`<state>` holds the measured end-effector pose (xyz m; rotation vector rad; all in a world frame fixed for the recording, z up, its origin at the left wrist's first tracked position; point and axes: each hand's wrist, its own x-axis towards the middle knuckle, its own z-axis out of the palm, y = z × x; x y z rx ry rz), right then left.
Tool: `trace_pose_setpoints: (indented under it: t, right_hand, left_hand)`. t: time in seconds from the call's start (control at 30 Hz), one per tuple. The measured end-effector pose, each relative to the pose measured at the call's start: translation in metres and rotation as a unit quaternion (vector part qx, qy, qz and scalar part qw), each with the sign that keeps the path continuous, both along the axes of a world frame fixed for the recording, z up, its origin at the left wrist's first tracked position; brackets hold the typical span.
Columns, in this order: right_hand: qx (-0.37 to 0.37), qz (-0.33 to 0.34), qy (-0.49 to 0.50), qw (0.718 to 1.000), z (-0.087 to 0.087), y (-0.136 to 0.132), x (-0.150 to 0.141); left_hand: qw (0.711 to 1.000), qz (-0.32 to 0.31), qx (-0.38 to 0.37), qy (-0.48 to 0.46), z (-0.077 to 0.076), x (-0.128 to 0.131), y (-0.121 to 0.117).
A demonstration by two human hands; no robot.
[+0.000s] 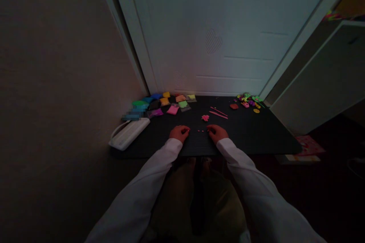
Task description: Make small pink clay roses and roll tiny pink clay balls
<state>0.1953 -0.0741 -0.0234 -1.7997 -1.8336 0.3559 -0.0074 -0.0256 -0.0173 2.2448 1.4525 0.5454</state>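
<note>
My left hand (179, 133) rests on the black table, its thumb and fingers pinched together on a tiny bit of pink modelling clay at the tips. Opposite it, my right hand (218, 133) is also closed in a pinch, with a small pink clay bit at its fingertips. Between the hands lie two little pink clay pieces (200, 131). Just beyond them sits a bumpy pink clay cluster (205, 118). Two slim pink modelling tools (218, 113) lie behind my right hand. The dim light blurs the fingertips.
Packets of coloured clay (173, 109) spread over the back left of the table (256, 136). A white box-like object (129, 133) stands at the left edge. Colourful clay shapes (251, 100) and a red lump (234, 106) lie at the back right. A white door (199, 26) rises behind.
</note>
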Motion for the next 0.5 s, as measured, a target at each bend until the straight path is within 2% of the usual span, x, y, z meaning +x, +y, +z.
trace_pose_setpoints:
  t: [0.23, 0.5]
  right_hand:
    - [0.002, -0.002, 0.004, 1.0, 0.0013, -0.0008, 0.0005]
    - [0.011, -0.016, 0.014, 1.0, -0.0006, -0.0013, -0.0003]
  left_hand:
    - [1.0, 0.016, -0.019, 0.004, 0.0029, 0.0008, -0.002]
    - [0.999, 0.018, -0.004, -0.031, 0.003, 0.0004, -0.0023]
